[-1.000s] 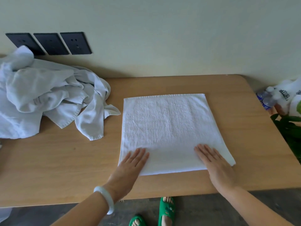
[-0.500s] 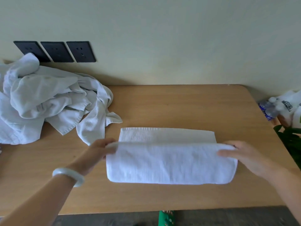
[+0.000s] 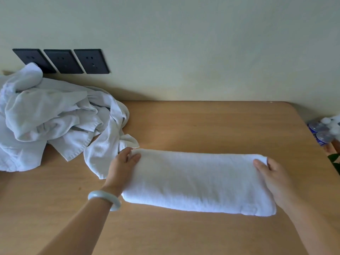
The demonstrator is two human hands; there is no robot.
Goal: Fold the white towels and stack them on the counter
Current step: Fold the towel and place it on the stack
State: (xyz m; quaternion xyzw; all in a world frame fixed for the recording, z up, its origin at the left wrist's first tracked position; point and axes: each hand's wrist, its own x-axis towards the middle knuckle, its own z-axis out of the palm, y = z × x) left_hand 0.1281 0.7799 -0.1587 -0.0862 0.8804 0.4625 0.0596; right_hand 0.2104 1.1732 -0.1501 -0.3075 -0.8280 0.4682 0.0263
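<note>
A white towel [image 3: 198, 181] lies folded in half as a long strip across the middle of the wooden counter [image 3: 211, 126]. My left hand [image 3: 122, 166] grips the strip's far left corner, thumb on top. At the far right corner, my right hand [image 3: 270, 173] pinches the edge in the same way. A heap of crumpled white towels [image 3: 51, 118] sits at the counter's left, touching the wall; one tail of it hangs down close to my left hand.
Three black wall sockets [image 3: 62, 60] are above the heap. Past the counter's right edge are plastic bottles [image 3: 320, 132] and green leaves [image 3: 335, 161]. Bare wood stretches behind and in front of the folded towel.
The towel lay flat with both palms on its near edge. My hands lifted that edge and carried it away from me, onto the far edge, halving the towel.
</note>
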